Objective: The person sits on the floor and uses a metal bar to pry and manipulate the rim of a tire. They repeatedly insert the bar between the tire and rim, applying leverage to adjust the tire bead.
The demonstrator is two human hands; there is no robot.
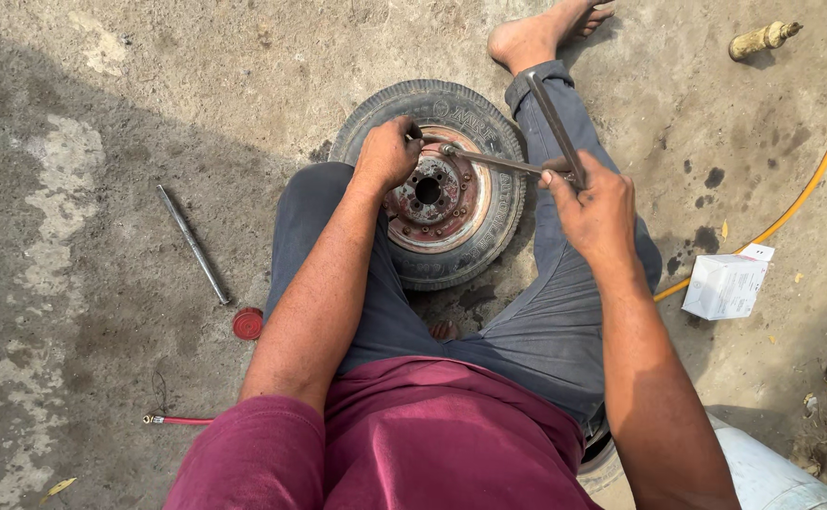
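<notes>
A small black tyre (489,227) on a rusty red rim (432,194) lies flat on the concrete between my legs. My left hand (387,151) grips the left end of a metal wrench bar at the rim's upper left edge. The wrench shaft (494,161) runs right across the rim to my right hand (595,208), which is shut on the wrench's long cross handle (553,118). That handle angles up toward my foot. The wrench head sits over the rim near its bolts; the exact contact is hidden.
A loose metal rod (193,244) and a round red cap (247,323) lie on the ground at left. A thin red cable end (176,420) is lower left. A white carton (727,283) and a yellow hose (810,179) are at right.
</notes>
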